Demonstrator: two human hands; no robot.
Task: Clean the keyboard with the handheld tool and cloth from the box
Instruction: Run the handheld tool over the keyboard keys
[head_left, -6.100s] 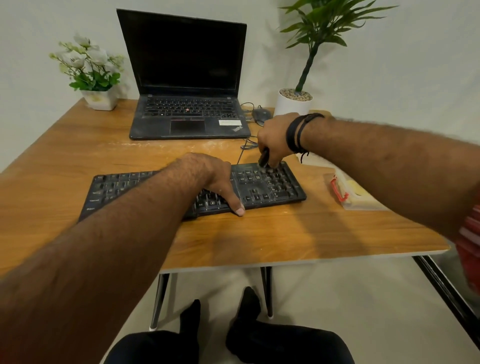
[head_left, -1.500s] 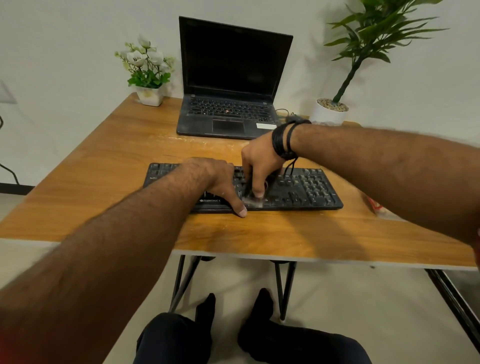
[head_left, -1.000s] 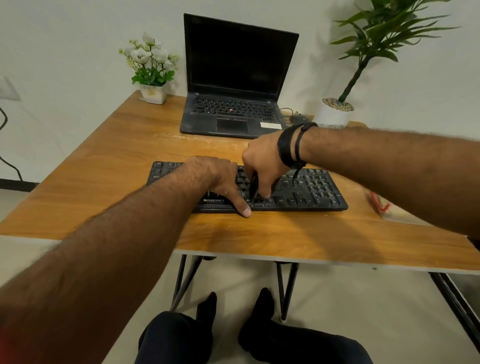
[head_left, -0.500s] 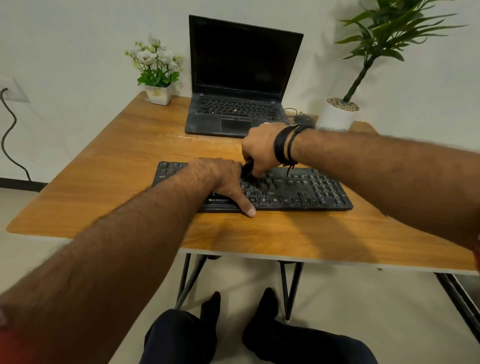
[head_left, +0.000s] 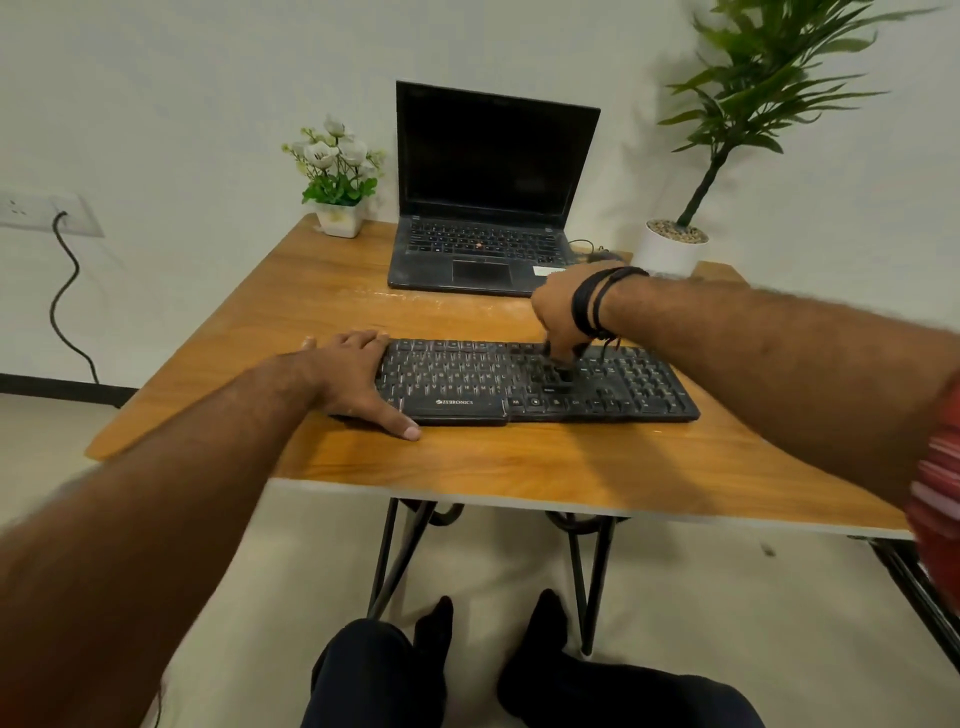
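A black keyboard (head_left: 613, 387) lies across the middle of the wooden table (head_left: 519, 462). My left hand (head_left: 353, 374) rests flat over the keyboard's left end, fingers straight and thumb stretched along the front edge. My right hand (head_left: 558, 312), with black bands at the wrist, hovers over the upper middle keys and grips a small dark handheld tool (head_left: 558, 364) whose tip touches the keys. Most of the tool is hidden inside the fist. The cloth and the box are out of view.
A dusty black laptop (head_left: 488, 208) stands open at the table's back. A small white flower pot (head_left: 340, 218) sits back left, a tall green plant in a white pot (head_left: 670, 249) back right. A wall socket with a black cable (head_left: 62, 291) is at the left.
My left hand has slid from the keyboard's middle to its left end. My right hand with the tool has moved to the right along the upper key rows. The camera view has shifted left.
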